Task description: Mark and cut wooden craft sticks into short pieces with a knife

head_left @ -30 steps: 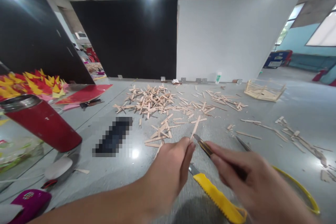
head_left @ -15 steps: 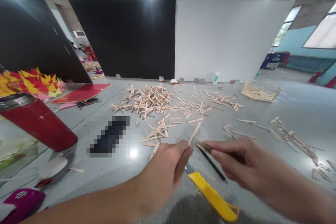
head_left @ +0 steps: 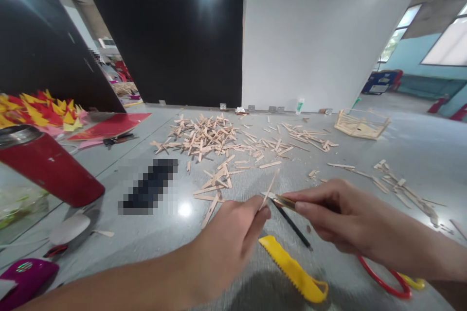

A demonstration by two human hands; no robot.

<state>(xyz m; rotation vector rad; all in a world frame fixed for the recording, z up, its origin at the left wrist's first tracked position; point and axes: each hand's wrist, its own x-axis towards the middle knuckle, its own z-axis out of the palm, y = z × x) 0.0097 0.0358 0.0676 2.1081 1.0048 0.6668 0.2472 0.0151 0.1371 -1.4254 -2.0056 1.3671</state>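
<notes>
My left hand [head_left: 233,233] pinches a thin wooden craft stick [head_left: 271,186] between thumb and forefinger, its free end slanting up and away. My right hand [head_left: 343,214] is closed on a slim craft knife [head_left: 286,202] with a brass-coloured body. The knife's pale blade reaches left to the stick, at or very near its edge; whether they touch I cannot tell. Below the knife lies a dark pencil-like rod [head_left: 295,229]. A yellow utility knife [head_left: 292,272] rests on the table nearer me, its front end close to my left hand.
Loose craft sticks [head_left: 207,138] form a pile ahead, with scraps [head_left: 404,187] at right. A stick frame [head_left: 362,125] stands far right. Red-handled scissors [head_left: 386,279] lie by my right forearm. On the left are a red tumbler [head_left: 54,167], a white mouse [head_left: 70,228] and a purple object [head_left: 29,277].
The view has shifted slightly, bringing the red scissor handles into sight at lower right. The craft knife's blade now shows clearly beside the stick. Both hands keep their hold.
</notes>
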